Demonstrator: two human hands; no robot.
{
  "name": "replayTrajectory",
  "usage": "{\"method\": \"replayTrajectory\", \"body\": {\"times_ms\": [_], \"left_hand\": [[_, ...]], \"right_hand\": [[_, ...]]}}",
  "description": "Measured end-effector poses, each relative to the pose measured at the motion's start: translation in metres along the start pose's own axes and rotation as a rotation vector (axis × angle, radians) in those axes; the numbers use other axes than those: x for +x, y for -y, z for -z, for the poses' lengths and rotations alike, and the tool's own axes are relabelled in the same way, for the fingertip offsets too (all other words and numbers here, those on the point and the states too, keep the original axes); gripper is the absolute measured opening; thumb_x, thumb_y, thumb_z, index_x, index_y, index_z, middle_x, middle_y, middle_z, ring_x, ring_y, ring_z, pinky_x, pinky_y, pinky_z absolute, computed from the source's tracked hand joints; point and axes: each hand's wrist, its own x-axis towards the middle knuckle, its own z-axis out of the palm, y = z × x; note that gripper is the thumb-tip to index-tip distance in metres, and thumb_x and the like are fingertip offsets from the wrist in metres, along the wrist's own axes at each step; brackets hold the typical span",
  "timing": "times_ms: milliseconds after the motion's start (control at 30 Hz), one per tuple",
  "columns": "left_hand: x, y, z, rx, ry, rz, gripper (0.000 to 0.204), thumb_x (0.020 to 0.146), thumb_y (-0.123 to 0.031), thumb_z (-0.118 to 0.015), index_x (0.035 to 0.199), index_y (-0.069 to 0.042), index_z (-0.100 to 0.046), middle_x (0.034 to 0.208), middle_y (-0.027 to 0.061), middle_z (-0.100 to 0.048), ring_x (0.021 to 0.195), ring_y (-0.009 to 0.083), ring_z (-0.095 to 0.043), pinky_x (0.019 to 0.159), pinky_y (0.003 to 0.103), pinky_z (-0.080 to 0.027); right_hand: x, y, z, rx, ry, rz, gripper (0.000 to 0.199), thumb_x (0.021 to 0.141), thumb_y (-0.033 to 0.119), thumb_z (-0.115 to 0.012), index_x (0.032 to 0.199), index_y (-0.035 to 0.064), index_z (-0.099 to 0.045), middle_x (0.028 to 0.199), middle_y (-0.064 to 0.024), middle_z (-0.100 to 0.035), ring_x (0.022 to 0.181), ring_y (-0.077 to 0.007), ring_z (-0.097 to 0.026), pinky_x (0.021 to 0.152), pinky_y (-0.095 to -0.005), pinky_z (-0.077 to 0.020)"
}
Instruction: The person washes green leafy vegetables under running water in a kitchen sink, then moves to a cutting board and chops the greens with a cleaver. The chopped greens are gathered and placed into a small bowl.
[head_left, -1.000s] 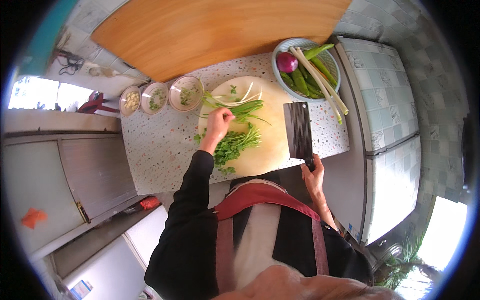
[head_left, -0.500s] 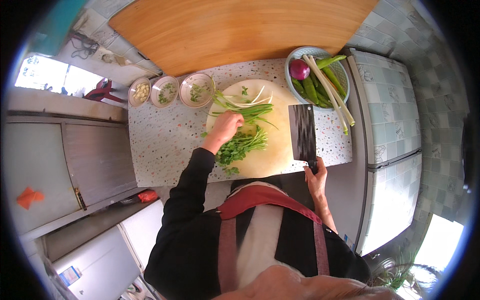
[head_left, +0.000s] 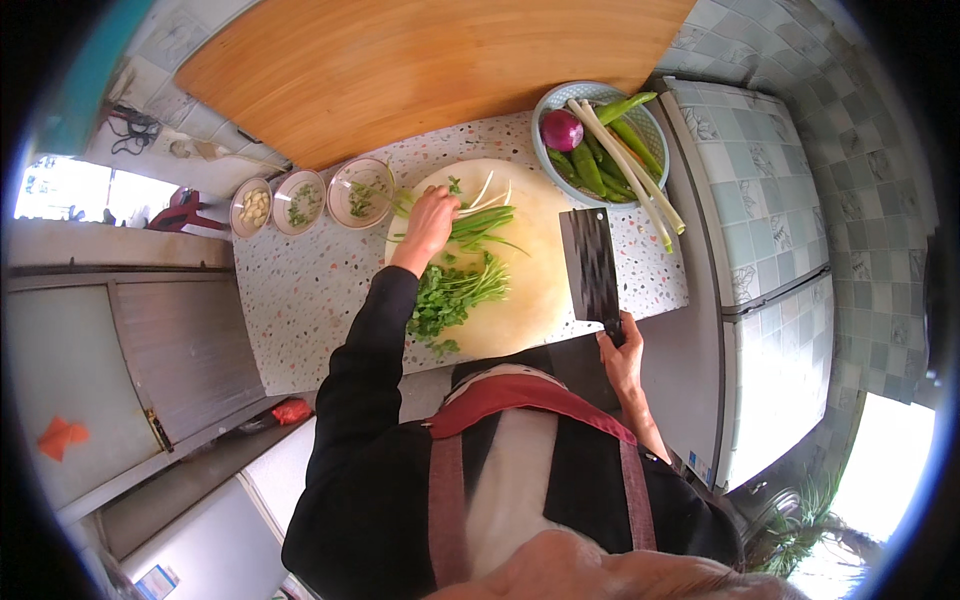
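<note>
A bunch of scallions (head_left: pixel 487 222), white ends pointing away to the far right, lies on the round cutting board (head_left: pixel 540 270). My left hand (head_left: pixel 432 222) is closed around the left part of this bunch, its fingers bent down and their tips partly hidden. Just nearer to me on the board is a leafy pile of cilantro (head_left: pixel 445 300). In my right hand (head_left: pixel 622 362) is the black handle of a cleaver (head_left: pixel 592 262). Its dark, broad blade stands past the board's right edge, apart from the greens.
Three small bowls stand at the far left: one with garlic cloves (head_left: pixel 255 208), two with chopped greens (head_left: pixel 303 203). A blue-grey basket (head_left: pixel 545 105) at the far right holds a red onion (head_left: pixel 561 130), green peppers and leeks (head_left: pixel 625 160). A refrigerator (head_left: pixel 745 190) stands at right.
My left hand has moved away from me over the board, from the cilantro's edge up along the scallions. The cleaver stays beside the board. The whole view has shifted slightly.
</note>
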Motion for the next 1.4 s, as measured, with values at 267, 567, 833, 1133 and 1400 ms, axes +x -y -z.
{"method": "replayTrajectory", "body": {"times_ms": [267, 567, 833, 1133, 1400], "left_hand": [[0.036, 0.017, -0.027, 0.094, 0.171, 0.029, 0.013, 0.079, -0.013, -0.077, 0.086, -0.005, -0.069, 0.099, 0.0120, -0.063, 0.103, 0.0341, -0.059, 0.084, 0.043, -0.049], [0.002, -0.020, 0.031, -0.423, 0.161, 0.081, 0.009, 0.081, -0.007, -0.072, 0.085, -0.001, -0.067, 0.080, 0.0153, -0.069, 0.077, 0.0347, -0.067, 0.071, 0.043, -0.052], [-0.022, -0.023, 0.016, -0.180, 0.130, 0.039, 0.016, 0.081, -0.006, -0.071, 0.097, -0.003, -0.072, 0.086, 0.0159, -0.072, 0.083, 0.0348, -0.070, 0.075, 0.044, -0.055], [0.026, -0.045, -0.024, 0.147, 0.299, 0.207, 0.073, 0.071, -0.043, -0.087, 0.124, -0.005, -0.054, 0.126, 0.0127, -0.058, 0.125, 0.0332, -0.050, 0.096, 0.058, -0.041], [0.040, -0.051, -0.022, 0.212, 0.453, 0.074, 0.065, 0.076, -0.042, -0.083, 0.123, -0.005, -0.057, 0.127, 0.0119, -0.057, 0.126, 0.0311, -0.050, 0.097, 0.056, -0.042]], "right_hand": [[-0.004, 0.000, 0.007, -0.016, 0.022, -0.063, 0.036, 0.088, 0.005, -0.066, 0.123, 0.0003, -0.059, 0.069, 0.0007, -0.056, 0.054, -0.0067, -0.049, 0.048, -0.0257, -0.0397], [-0.004, 0.006, 0.009, 0.025, -0.020, -0.067, 0.027, 0.089, 0.002, -0.064, 0.115, 0.0008, -0.058, 0.067, 0.0013, -0.053, 0.052, -0.0064, -0.048, 0.047, -0.0247, -0.0381], [0.003, 0.008, 0.007, -0.029, 0.037, -0.084, 0.029, 0.088, 0.003, -0.063, 0.116, -0.0002, -0.058, 0.070, -0.0005, -0.055, 0.055, -0.0072, -0.049, 0.049, -0.0263, -0.0390], [-0.001, 0.005, 0.002, -0.015, 0.029, -0.087, 0.035, 0.088, 0.006, -0.066, 0.121, 0.0003, -0.058, 0.070, -0.0006, -0.057, 0.057, -0.0071, -0.051, 0.051, -0.0261, -0.0415], [-0.006, -0.001, 0.011, 0.032, -0.029, -0.089, 0.016, 0.088, 0.002, -0.065, 0.102, 0.0017, -0.056, 0.065, 0.0025, -0.050, 0.050, -0.0058, -0.046, 0.045, -0.0237, -0.0362]]}}
